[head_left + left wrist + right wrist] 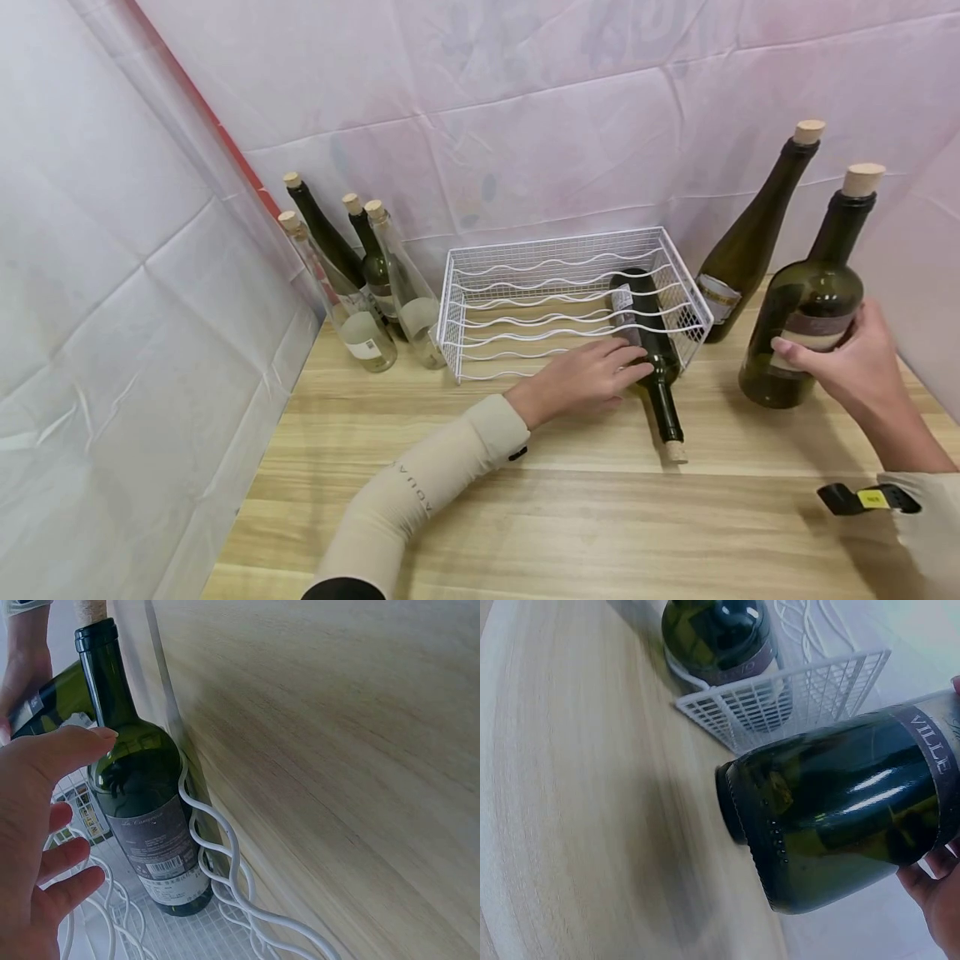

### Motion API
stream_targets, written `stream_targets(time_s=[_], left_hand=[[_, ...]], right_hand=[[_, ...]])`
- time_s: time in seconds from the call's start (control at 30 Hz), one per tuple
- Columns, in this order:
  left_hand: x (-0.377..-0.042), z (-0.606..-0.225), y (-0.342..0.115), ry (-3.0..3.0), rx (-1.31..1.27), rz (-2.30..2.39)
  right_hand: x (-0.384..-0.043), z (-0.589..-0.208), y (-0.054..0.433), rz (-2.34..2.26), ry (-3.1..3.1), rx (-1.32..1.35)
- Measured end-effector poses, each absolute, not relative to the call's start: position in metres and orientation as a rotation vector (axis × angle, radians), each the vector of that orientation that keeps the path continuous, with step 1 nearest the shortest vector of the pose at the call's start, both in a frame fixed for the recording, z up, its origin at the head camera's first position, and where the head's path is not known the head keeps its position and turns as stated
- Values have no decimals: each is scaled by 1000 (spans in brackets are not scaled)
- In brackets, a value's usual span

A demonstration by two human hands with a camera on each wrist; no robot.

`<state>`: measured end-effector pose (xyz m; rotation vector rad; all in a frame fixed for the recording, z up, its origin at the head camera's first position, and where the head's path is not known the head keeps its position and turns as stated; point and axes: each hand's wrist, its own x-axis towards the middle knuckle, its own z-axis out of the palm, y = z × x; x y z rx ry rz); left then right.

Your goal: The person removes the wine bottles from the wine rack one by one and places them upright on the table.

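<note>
One dark green wine bottle [658, 358] lies in the white wire rack [480, 250], its corked neck sticking out over the front. My left hand [588, 375] is at this bottle's shoulder, fingers loosely spread; in the left wrist view a fingertip [105, 733] overlaps the glass near the neck. A larger, wide green wine bottle [798, 304] is upright with a slight tilt to the right of the rack. My right hand [862, 367] grips it around the label, thumb on the front. In the right wrist view its base [739, 810] shows beside the rack's end.
Behind the gripped bottle, a slim corked green bottle [738, 250] stands right of the rack. Left of the rack stand several corked bottles, among them a clear bottle [408, 300] near its side. White sheeting [525, 125] walls the wooden table [600, 525] at the back and sides.
</note>
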<state>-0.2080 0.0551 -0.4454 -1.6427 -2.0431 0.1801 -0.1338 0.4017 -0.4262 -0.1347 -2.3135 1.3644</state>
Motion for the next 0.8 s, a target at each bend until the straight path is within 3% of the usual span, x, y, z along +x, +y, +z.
stream_targets(time_s=[0.8], left_hand=[[-215, -458, 76, -1906, -1548, 310]], right_hand=[[-152, -441, 421, 1400, -2238, -227]])
